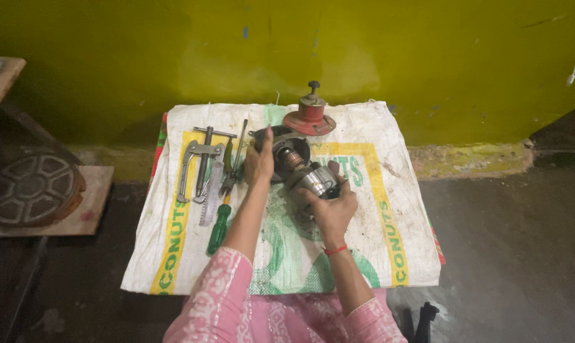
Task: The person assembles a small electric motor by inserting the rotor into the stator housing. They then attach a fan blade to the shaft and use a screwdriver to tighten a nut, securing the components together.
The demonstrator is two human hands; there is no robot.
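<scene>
Head view: I start at the far left, off the sack, where a round spoked metal wheel [32,188] lies on a wooden board [93,209]. On the white woven sack [389,254], near its left edge, I see a metal gear puller [201,166] lying flat, and just beside it a green-handled screwdriver [219,227] pointing toward the back edge. My left hand [259,164] comes next, fingers curled closed over the dark round housing [287,149] near the middle of the sack. Touching that housing is the motor armature [313,180], lying tilted on the sack's middle, and my right hand [332,208] is wrapped around its shiny metal end, gripping it. At the back edge, a little right of centre, stands a red flanged motor cap [310,115], upright and apart from both hands.
</scene>
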